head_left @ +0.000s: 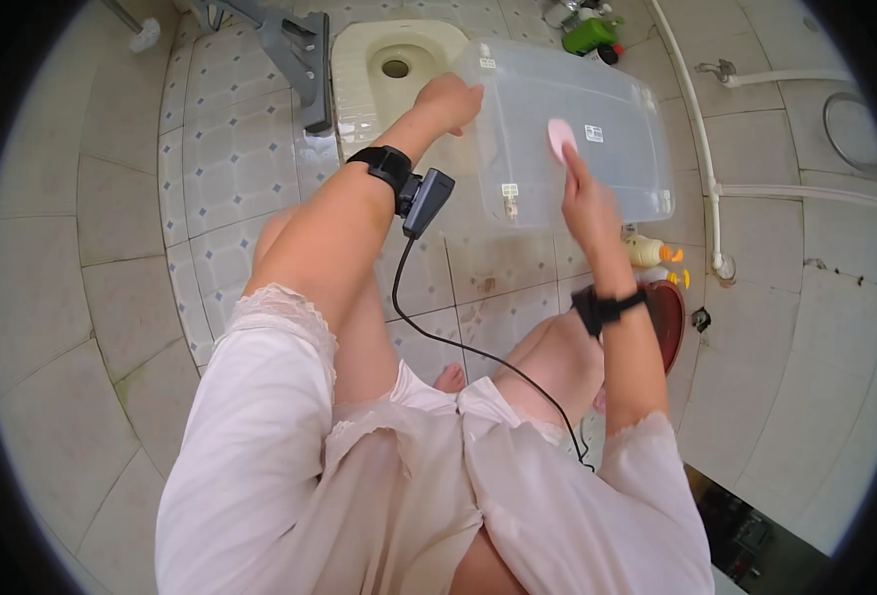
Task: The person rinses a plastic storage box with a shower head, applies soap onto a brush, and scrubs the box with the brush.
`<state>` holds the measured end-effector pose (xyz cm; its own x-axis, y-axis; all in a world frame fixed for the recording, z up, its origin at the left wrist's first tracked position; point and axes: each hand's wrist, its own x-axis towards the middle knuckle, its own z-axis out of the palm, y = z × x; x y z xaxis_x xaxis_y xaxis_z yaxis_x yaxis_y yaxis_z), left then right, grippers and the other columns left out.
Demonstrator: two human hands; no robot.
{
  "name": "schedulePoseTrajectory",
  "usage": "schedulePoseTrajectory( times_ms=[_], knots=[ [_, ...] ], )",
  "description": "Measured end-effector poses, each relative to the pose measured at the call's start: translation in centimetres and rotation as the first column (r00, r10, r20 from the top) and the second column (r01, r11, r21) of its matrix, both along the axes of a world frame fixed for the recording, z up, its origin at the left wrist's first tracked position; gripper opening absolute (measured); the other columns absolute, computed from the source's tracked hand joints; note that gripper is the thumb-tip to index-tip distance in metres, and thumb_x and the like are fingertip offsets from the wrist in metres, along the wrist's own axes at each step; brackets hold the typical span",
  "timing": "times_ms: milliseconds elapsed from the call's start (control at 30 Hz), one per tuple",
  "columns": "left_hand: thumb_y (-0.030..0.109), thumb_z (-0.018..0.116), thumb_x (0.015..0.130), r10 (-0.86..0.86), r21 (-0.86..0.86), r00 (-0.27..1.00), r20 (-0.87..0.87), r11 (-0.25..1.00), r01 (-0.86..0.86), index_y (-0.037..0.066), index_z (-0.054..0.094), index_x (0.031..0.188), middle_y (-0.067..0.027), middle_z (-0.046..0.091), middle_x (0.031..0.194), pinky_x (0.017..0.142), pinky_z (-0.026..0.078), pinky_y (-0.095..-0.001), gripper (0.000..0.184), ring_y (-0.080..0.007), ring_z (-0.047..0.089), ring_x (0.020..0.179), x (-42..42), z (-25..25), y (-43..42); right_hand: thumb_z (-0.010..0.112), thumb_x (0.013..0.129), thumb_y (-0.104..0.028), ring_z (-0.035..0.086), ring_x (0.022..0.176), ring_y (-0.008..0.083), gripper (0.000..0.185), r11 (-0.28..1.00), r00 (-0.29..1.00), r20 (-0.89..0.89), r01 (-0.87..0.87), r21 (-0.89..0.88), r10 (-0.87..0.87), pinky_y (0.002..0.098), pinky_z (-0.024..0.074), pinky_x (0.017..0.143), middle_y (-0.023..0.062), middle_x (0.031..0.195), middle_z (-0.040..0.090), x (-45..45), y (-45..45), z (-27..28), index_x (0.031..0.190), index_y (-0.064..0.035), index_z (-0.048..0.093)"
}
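A large translucent plastic storage box (537,99) is tilted in front of me, with small white fittings at its corners and a small label on its face. My left hand (448,104) is closed around the box's near left edge. In my right hand (592,203) is a pink oval pad (560,139), held by the fingers against or just over the box's face; whether it is a sponge or a brush I cannot tell. Behind the left hand lies a squat toilet (359,74) set in the tiled floor.
A grey plastic frame (304,74) stands left of the toilet. Bottles, one green (589,37), stand at the far right corner; a cream bottle (644,251) and a reddish-brown basin (668,322) are at right. White pipes (701,129) run along the wall. A black cable (458,344) hangs from my left wrist.
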<state>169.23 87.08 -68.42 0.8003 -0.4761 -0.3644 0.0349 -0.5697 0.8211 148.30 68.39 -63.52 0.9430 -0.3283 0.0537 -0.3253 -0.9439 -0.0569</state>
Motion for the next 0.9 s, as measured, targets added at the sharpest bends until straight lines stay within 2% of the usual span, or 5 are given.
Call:
schedulePoseTrajectory(
  times_ms=[100, 267, 433, 633, 900],
  knots=[
    [0.036, 0.066, 0.094, -0.167, 0.086, 0.986, -0.001, 0.982, 0.166, -0.019, 0.061, 0.107, -0.0241, 0.071, 0.081, 0.071, 0.061, -0.0419, 0.056, -0.0337, 0.074, 0.067, -1.1, 1.9, 0.1, 0.051, 0.103, -0.029, 0.067, 0.073, 0.0480, 0.040, 0.997, 0.992, 0.118, -0.047, -0.060, 0.054, 0.0582, 0.0521, 0.066, 0.0229, 0.080, 0.070, 6.1, -3.8, -2.6, 0.142, -0.0298, 0.058],
    [0.027, 0.073, 0.090, -0.083, -0.049, 0.943, -0.322, 0.996, 0.071, -0.018, -0.008, 0.146, -0.0298, 0.066, 0.090, 0.054, 0.064, -0.0378, 0.109, -0.0349, 0.073, 0.063, -3.4, 2.1, 0.0, 0.051, 0.103, -0.029, 0.068, 0.074, 0.0457, 0.040, 0.996, 0.994, 0.086, -0.069, 0.053, 0.064, 0.0573, 0.0519, 0.066, 0.0239, 0.079, 0.069, 4.2, -2.0, -1.5, 0.141, -0.0297, 0.059],
    [0.026, 0.073, 0.089, -0.072, -0.057, 0.936, -0.344, 0.997, 0.056, -0.016, -0.006, 0.149, -0.0309, 0.065, 0.093, 0.054, 0.064, -0.0382, 0.108, -0.0345, 0.072, 0.063, -3.3, 1.8, -0.1, 0.052, 0.103, -0.024, 0.066, 0.065, 0.0427, 0.044, 0.916, 0.997, -0.019, -0.060, 0.398, 0.074, 0.0520, 0.0513, 0.060, 0.0218, 0.071, 0.067, -6.8, 4.1, 3.4, 0.145, -0.0325, 0.056],
    [0.024, 0.075, 0.088, -0.025, -0.077, 0.953, -0.301, 0.997, 0.001, -0.016, 0.001, 0.148, -0.0312, 0.063, 0.102, 0.052, 0.064, -0.0388, 0.103, -0.0343, 0.072, 0.069, -3.7, 1.5, -0.5, 0.058, 0.100, -0.018, 0.064, 0.057, 0.0405, 0.055, 0.982, 0.986, -0.042, -0.155, 0.111, 0.160, 0.0484, 0.0495, 0.053, 0.0176, 0.067, 0.066, -9.0, 7.6, 2.4, 0.152, -0.0320, 0.048],
    [0.025, 0.077, 0.087, -0.034, -0.093, 0.963, -0.267, 0.996, 0.010, -0.017, 0.010, 0.145, -0.0308, 0.064, 0.103, 0.053, 0.064, -0.0376, 0.098, -0.0329, 0.073, 0.069, -3.5, 1.4, -0.7, 0.059, 0.099, -0.016, 0.064, 0.056, 0.0366, 0.057, 0.967, 0.977, 0.015, -0.214, 0.138, 0.214, 0.0489, 0.0482, 0.050, 0.0149, 0.066, 0.067, -10.5, 7.2, 2.7, 0.152, -0.0313, 0.047]
  ],
)
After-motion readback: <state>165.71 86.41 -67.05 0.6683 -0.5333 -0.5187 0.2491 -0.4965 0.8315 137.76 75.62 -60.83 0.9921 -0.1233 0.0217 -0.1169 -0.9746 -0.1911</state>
